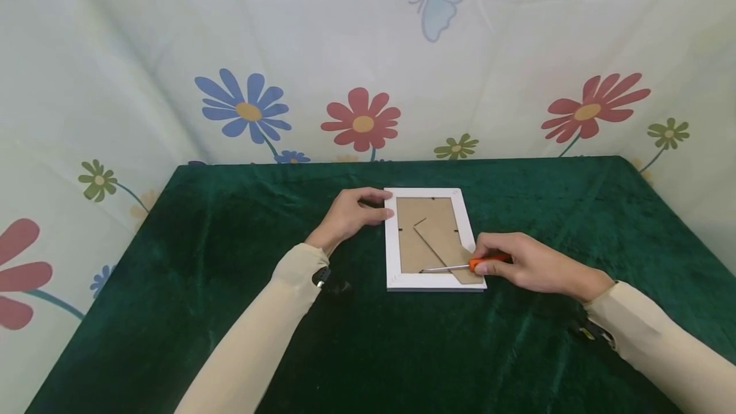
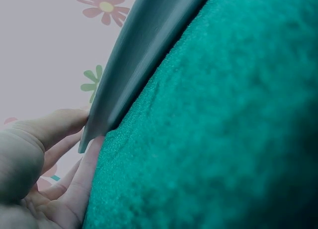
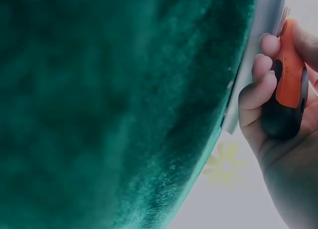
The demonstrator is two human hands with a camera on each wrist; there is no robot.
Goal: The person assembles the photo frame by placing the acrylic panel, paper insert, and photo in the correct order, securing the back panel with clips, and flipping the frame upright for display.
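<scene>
A white picture frame [image 1: 393, 254] lies face down on the green cloth, its brown backing board [image 1: 422, 209] showing. A stand flap [image 1: 443, 241] slants across that board. My left hand [image 1: 347, 216] pinches the frame's upper left edge between thumb and fingers; in the left wrist view the thumb lies at the frame's side [image 2: 107, 105]. In my right hand [image 1: 526, 264] is a screwdriver with an orange and black handle [image 3: 292, 72], fingers curled round it. Its thin metal shaft [image 1: 445, 268] points left over the flap, with the tip at the board's lower left, near the frame's inner edge.
Dark green velvety cloth [image 1: 259, 222] covers the table. Behind it hangs a pale backdrop [image 1: 322, 30] printed with flowers and a butterfly. Dark straps with small devices sit at both wrists, over cream sleeves [image 1: 259, 331].
</scene>
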